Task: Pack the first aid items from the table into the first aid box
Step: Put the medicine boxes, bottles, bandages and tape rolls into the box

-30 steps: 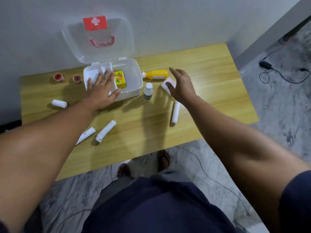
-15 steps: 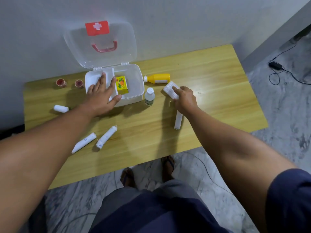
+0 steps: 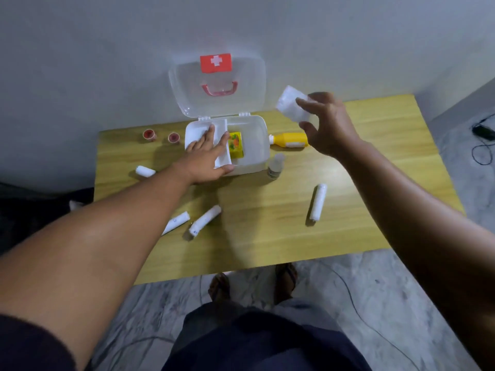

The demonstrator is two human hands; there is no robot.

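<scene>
The white first aid box [image 3: 255, 145] stands open at the back of the wooden table [image 3: 267, 231], its clear lid [image 3: 187, 84] leaning on the wall. Inside lie a white tray and a small yellow carton [image 3: 235, 145]. My left hand [image 3: 206, 159] rests flat on the box's left side, fingers spread. My right hand [image 3: 325, 124] is raised to the right of the box, pinching a white gauze packet [image 3: 292, 105] in the air. A yellow bottle [image 3: 290, 140], a small white bottle [image 3: 276, 167] and several white bandage rolls, one of them [image 3: 317, 200] at the right, lie around.
Two red tape rolls [image 3: 160, 135] sit at the back left near the wall. Two bandage rolls [image 3: 192, 222] lie in front of my left arm, another roll [image 3: 144, 171] at the left. A black cable and plug [image 3: 482, 135] lie on the floor to the right.
My right hand closed on the white gauze packet on the table and has lifted it up and to the right. The left hand has stayed on the box.
</scene>
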